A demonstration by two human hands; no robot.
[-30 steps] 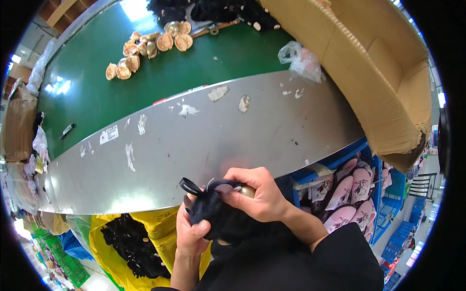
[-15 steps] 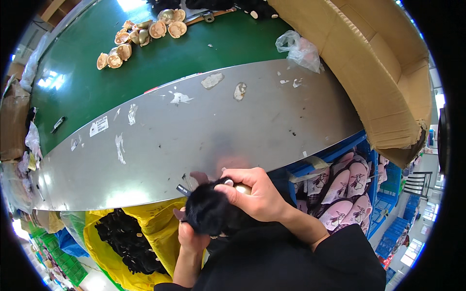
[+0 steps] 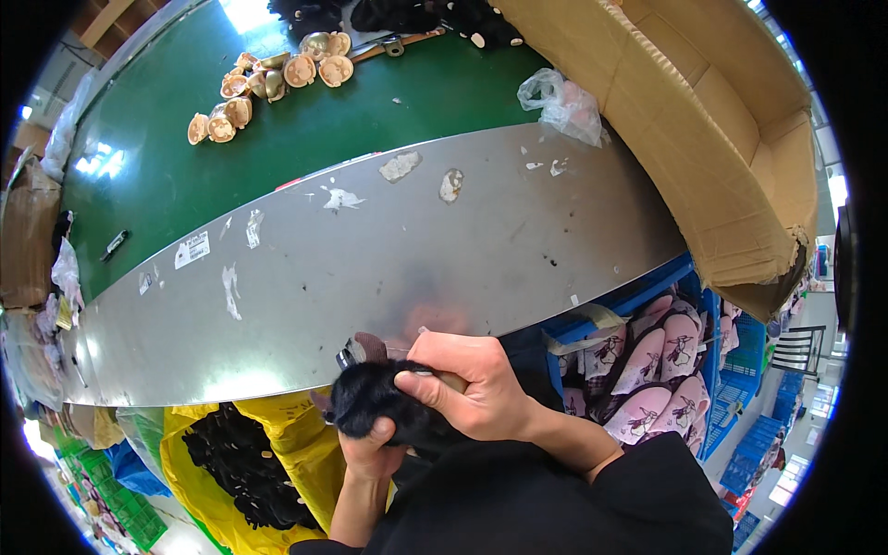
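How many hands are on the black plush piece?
2: the left hand at the lower edge of the black plush piece, the right hand at its right side. Some fingers are hidden, but no other hand shows there.

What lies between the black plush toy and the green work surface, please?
The grey metal ledge, with white patches, lies between the plush toy and green surface in the head view.

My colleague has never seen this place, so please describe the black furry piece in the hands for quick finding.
Find the broad grey metal strip. At its near rim, the left hand and right hand grip the black furry piece. Unlike the black pieces in the yellow bag, it is held, showing a brownish ear-like flap.
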